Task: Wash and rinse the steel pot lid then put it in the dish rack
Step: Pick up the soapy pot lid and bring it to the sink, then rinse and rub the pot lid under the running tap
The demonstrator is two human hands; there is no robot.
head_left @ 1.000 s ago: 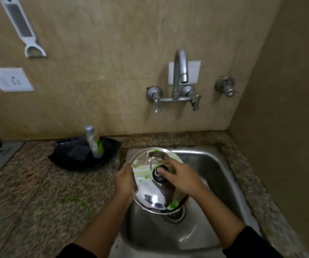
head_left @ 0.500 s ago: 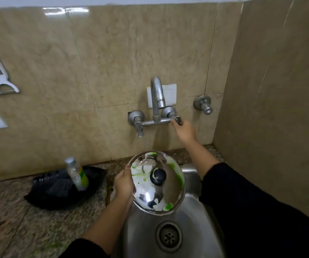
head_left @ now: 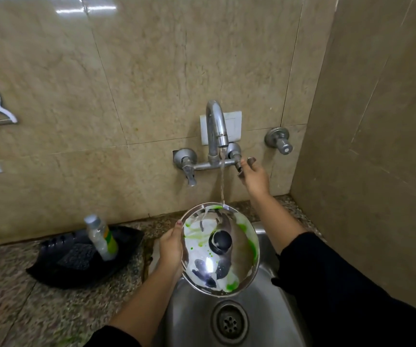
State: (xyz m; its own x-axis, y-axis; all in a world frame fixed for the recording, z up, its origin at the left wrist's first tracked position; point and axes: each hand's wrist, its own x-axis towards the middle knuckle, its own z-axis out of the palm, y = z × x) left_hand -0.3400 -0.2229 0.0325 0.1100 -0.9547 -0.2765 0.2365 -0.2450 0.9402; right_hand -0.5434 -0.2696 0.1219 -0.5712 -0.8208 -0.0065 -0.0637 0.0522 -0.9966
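The round steel pot lid (head_left: pixel 237 261) with a black knob is held tilted over the steel sink (head_left: pixel 194 319), streaked with green soap and white foam. My left hand (head_left: pixel 170 249) grips its left rim. A thin stream of water falls from the curved tap (head_left: pixel 215 128) onto the lid's far edge. My right hand (head_left: pixel 253 175) is on the tap's right handle, fingers around it. No dish rack is in view.
A black tray (head_left: pixel 51 269) on the speckled granite counter (head_left: pixel 14 311) holds a dark scrubber and a dish-soap bottle (head_left: pixel 101 236). A second valve (head_left: pixel 278 140) sticks out of the wall. A tiled side wall stands close on the right. The sink drain (head_left: pixel 229 321) lies below the lid.
My right hand left the lid's knob and went up to the tap's right handle. Water now runs onto the lid. My left hand keeps the lid.
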